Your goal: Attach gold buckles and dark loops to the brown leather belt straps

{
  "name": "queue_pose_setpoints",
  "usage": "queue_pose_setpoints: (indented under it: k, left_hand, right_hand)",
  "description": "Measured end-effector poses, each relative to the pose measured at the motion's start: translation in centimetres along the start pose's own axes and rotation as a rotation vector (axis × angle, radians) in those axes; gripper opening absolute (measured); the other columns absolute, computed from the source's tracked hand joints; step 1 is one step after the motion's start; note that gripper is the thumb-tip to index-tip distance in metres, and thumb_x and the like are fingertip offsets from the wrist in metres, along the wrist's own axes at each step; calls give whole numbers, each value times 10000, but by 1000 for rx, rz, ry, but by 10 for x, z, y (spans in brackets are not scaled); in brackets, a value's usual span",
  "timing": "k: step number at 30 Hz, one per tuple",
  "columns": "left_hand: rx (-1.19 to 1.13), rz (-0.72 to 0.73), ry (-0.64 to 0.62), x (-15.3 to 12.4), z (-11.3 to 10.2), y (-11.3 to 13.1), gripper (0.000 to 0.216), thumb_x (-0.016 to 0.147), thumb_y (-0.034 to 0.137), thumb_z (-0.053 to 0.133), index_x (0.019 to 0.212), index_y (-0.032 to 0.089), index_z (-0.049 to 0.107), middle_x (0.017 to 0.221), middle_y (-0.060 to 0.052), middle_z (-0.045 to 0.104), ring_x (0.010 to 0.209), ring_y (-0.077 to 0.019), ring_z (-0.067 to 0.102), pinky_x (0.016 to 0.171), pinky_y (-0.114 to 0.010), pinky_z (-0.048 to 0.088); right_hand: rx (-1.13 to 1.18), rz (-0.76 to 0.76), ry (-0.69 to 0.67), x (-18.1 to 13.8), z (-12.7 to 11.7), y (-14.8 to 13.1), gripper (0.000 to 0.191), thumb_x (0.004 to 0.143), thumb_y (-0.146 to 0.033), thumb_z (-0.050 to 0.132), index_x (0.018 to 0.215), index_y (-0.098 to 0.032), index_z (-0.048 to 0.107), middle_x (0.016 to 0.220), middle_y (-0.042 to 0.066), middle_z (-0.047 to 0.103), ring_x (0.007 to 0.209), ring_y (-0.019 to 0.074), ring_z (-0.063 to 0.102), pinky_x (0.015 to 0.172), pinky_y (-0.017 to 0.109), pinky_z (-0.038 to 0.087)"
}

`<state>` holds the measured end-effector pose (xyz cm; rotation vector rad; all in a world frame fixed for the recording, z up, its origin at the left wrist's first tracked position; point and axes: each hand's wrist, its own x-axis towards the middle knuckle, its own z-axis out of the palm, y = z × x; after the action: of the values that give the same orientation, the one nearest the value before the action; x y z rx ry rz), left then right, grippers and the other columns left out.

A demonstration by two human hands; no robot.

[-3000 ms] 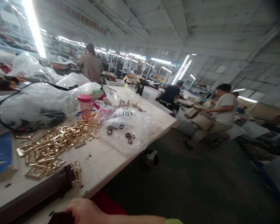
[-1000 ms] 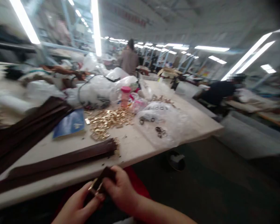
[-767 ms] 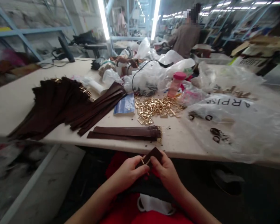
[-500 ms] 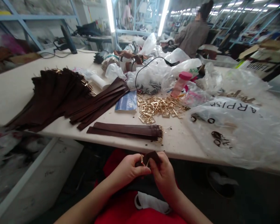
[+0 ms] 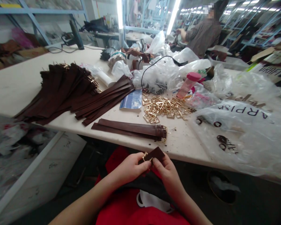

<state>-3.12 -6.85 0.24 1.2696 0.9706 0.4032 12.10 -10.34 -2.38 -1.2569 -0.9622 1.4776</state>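
My left hand [image 5: 133,167] pinches a gold buckle [image 5: 145,157] between thumb and fingers, close above my lap. In my right hand [image 5: 165,167] is a dark brown leather strap [image 5: 156,153], its flat end sticking up past the fingers. The buckle touches the strap; whether the strap runs through it I cannot tell. Just beyond my hands, a small stack of brown straps with buckles [image 5: 128,129] lies along the table's front edge. Behind that stack is a loose heap of gold buckles [image 5: 164,106].
A fan of brown straps [image 5: 58,90] covers the table's [image 5: 18,81] left part. A blue booklet [image 5: 131,100], a pink-capped bottle [image 5: 189,84] and a printed plastic bag [image 5: 243,137] lie around the buckle heap. A co-worker [image 5: 203,34] stands in the background.
The gold buckle has turned in my left hand and now lies across the strap. More of the strap's flat end shows above my right hand. The whole view has shifted slightly.
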Motion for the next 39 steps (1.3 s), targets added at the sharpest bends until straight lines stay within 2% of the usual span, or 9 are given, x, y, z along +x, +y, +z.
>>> queue_pose_setpoints:
  k: [7,13,15,18,21,25,31,35,39]
  left_hand:
    - [-137,-15,4,3,3,-2,198,748,341,497,749,143,508,646,15,507,566,-107,481,547,-220,406]
    - [-33,-19,34,0,7,-1,166,768,307,452,739,150,500,658,15,524,582,-109,491,542,-207,390]
    - [76,-1,79,2,8,-2,169,781,299,431,726,156,503,650,17,527,600,-115,501,543,-201,378]
    - [204,6,114,4,8,-2,178,788,293,426,716,158,517,659,13,544,616,-122,508,543,-198,366]
    - [199,23,43,2,4,3,186,792,317,459,800,156,551,714,6,577,650,-129,523,559,-198,373]
    - [74,37,-80,-5,-3,11,197,790,309,497,872,147,572,754,0,592,686,-125,529,596,-197,387]
    - [-107,-46,-51,1,-2,7,217,763,336,540,825,131,575,667,29,549,576,-97,493,544,-193,388]
    - [114,5,81,7,-2,2,183,758,316,531,762,142,587,685,21,580,639,-115,512,563,-192,371]
    - [268,-4,229,9,3,1,189,730,342,566,793,165,565,777,0,625,719,-152,552,609,-217,394]
  right_hand:
    - [-357,-269,126,-8,5,2,73,840,-272,497,849,-205,526,718,-13,547,617,114,526,564,232,439]
    - [-686,-682,116,-11,-4,6,116,796,-124,513,869,-207,548,764,13,540,691,133,525,615,261,429]
    - [-660,-634,94,-9,-5,7,93,792,-146,524,854,-207,557,764,17,550,688,139,531,614,268,432]
    - [-378,-288,78,-4,-5,8,68,802,-258,542,844,-205,538,752,9,573,669,142,550,612,271,449]
    - [-68,-12,48,2,-6,10,226,774,-344,582,943,-205,524,860,22,625,774,165,586,707,295,468]
    - [127,127,-25,6,-7,8,301,756,-362,602,1000,-205,523,934,31,635,802,175,592,730,312,469]
    - [-98,-72,8,-2,-2,-2,234,785,-349,567,976,-215,557,874,20,636,784,166,582,706,275,466]
    - [-215,-164,-30,-7,-3,-1,203,820,-322,517,984,-217,575,864,21,624,767,159,577,703,268,467]
    - [-82,-75,9,-3,-5,7,259,778,-331,583,1008,-214,561,914,29,641,833,179,593,769,304,473]
